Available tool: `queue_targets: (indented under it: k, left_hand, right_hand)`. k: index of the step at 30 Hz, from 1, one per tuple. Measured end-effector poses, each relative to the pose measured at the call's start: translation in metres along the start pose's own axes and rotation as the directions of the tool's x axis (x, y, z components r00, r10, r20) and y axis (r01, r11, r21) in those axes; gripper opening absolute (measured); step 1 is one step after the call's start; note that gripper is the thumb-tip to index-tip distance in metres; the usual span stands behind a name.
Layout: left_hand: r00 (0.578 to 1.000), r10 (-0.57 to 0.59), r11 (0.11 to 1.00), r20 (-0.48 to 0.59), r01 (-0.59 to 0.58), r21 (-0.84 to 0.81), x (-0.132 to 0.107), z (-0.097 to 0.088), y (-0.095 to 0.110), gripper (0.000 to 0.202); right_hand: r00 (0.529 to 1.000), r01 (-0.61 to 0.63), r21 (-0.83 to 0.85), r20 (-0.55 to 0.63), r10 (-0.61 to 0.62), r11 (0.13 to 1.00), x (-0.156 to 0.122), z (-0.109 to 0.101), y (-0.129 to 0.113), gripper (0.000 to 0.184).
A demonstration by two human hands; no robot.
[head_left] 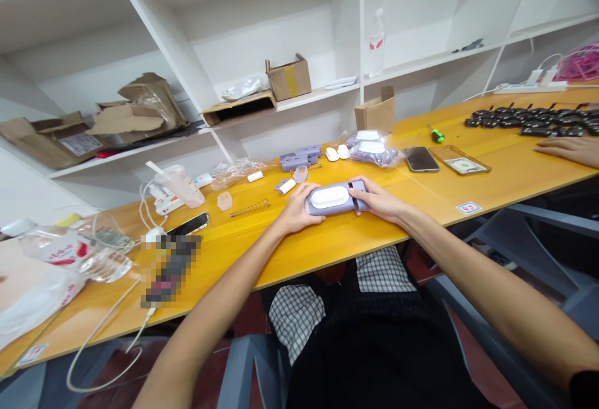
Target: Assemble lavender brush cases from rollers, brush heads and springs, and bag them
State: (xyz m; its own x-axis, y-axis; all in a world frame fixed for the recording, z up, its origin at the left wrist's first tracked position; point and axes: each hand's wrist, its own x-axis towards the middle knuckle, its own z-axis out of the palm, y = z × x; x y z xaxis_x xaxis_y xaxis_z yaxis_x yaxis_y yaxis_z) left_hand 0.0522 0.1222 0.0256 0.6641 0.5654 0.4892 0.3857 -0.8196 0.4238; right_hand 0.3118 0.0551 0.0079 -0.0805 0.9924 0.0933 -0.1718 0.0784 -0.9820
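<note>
Just above the table's front half, a purple oblong plastic case (329, 199) with a raised white oval on top lies between my hands. My left hand (299, 209) is wrapped round its left end. At the right end, my right hand (372, 200) grips a purple end section, set off from the body by a dark gap. Behind the case lie a clear plastic cap (301, 174), a small white cylinder (287, 187) and more purple parts (299, 158). A long brass-coloured spring (250, 208) rests to the left, beside another translucent cap (224, 201).
Bagged purple cases (374, 152), a phone (422, 159) and a green screwdriver (437, 135) sit toward the right. Another person's hand (573, 150) rests near several black parts (533, 120). Leftward are a plastic cup (180, 185), cables and a bottle (60, 250).
</note>
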Motion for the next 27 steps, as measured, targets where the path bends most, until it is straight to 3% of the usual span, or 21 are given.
queue_targets:
  k: [4,8,11,14,19,27]
  left_hand:
    - [1.000,0.007,1.000,-0.003,-0.007,0.024,0.001,0.000,0.003,0.083]
    - [1.000,0.013,1.000,-0.003,-0.013,0.001,0.002,-0.001,0.003,0.084]
    - [1.000,-0.010,0.999,0.000,0.010,-0.038,0.002,-0.005,0.000,0.084]
    - [0.999,-0.046,0.995,0.011,0.047,-0.083,0.002,-0.009,-0.005,0.085]
    - [0.996,-0.071,0.988,0.058,0.079,-0.136,0.000,-0.012,-0.009,0.085]
    - [0.994,-0.070,0.985,0.089,0.083,-0.150,0.000,-0.007,-0.002,0.083]
  right_hand:
    - [1.000,0.021,-0.069,-0.001,-0.021,0.997,-0.002,0.004,0.000,0.041]
    - [1.000,0.014,-0.032,0.028,-0.013,0.999,-0.004,0.004,-0.002,0.044]
    - [0.994,0.051,-0.119,0.099,-0.039,0.992,-0.006,0.001,-0.005,0.075]
    - [0.974,0.202,-0.336,0.170,-0.151,0.920,-0.006,-0.004,-0.007,0.102]
    - [0.936,0.344,-0.483,0.243,-0.254,0.805,-0.001,-0.010,-0.003,0.088]
    - [0.925,0.379,-0.579,0.245,-0.290,0.722,0.001,-0.014,0.001,0.086]
